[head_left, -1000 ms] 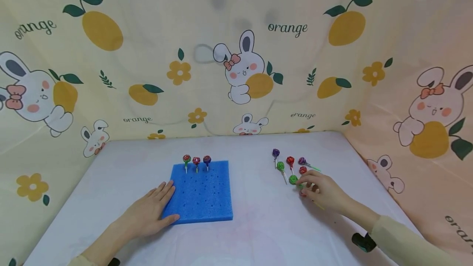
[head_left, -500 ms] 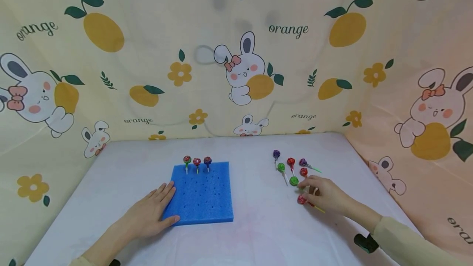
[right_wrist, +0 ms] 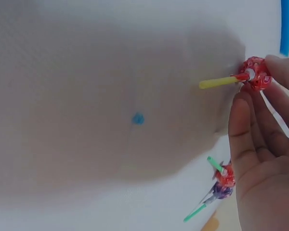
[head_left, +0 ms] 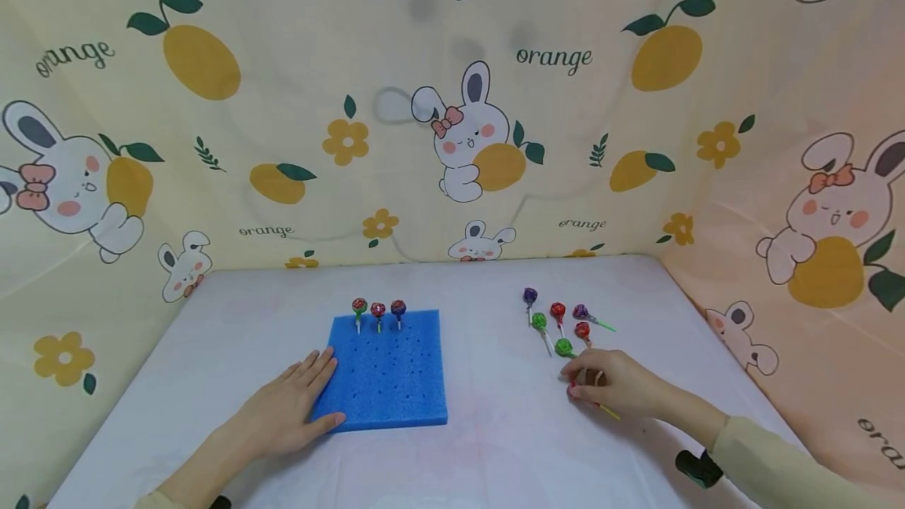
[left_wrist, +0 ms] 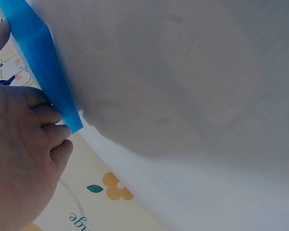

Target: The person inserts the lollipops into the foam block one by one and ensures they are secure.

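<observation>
Right hand (head_left: 617, 388) has drawn back toward the person from the loose lollipops (head_left: 562, 326), fingertips pinching a red yellow-stick lollipop (right_wrist: 253, 76) low over the white table (head_left: 495, 446); pickup step, carrying to the blue foam board (head_left: 385, 368), steadied by the flat, spread left hand (head_left: 283, 407), judged next.

A red-wrapped lollipop (right_wrist: 254, 75) on a yellow stick is lying near the table's right side, pinched at its head by fingertips (right_wrist: 241, 103).
</observation>
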Demonstrator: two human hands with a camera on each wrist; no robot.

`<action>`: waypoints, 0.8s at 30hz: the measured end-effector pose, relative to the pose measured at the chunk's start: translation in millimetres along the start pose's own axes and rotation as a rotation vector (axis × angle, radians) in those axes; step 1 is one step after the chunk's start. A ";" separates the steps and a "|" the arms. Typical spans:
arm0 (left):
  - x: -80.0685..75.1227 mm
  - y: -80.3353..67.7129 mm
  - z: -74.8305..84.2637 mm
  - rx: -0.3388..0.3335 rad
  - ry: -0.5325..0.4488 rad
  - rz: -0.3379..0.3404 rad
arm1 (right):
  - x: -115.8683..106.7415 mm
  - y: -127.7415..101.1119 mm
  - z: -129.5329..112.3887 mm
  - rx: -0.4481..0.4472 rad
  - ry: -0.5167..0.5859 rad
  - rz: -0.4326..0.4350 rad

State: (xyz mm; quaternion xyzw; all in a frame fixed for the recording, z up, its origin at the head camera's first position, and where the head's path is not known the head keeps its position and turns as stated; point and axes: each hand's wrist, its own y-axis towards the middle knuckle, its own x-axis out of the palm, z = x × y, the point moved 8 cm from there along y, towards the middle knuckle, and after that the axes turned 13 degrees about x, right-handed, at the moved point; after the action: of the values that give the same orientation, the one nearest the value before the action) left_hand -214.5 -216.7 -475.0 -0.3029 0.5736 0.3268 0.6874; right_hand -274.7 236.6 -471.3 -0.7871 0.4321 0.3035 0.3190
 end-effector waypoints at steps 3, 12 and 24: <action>0.6 0.2 -0.3 -0.004 -0.003 -0.003 | 1.5 -0.7 -1.0 -0.017 -0.008 -0.004; 3.0 0.4 -1.3 -0.007 -0.009 -0.008 | -0.2 -1.6 -5.5 -0.070 -0.033 0.000; 1.8 0.3 -1.2 -0.005 -0.007 -0.005 | -8.3 1.0 -27.4 -0.135 -0.019 0.106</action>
State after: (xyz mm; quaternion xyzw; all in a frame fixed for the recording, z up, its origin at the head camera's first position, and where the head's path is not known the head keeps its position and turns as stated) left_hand -215.3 -217.2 -477.0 -0.3046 0.5696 0.3276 0.6895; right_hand -273.7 219.3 -448.5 -0.7798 0.4487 0.3560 0.2526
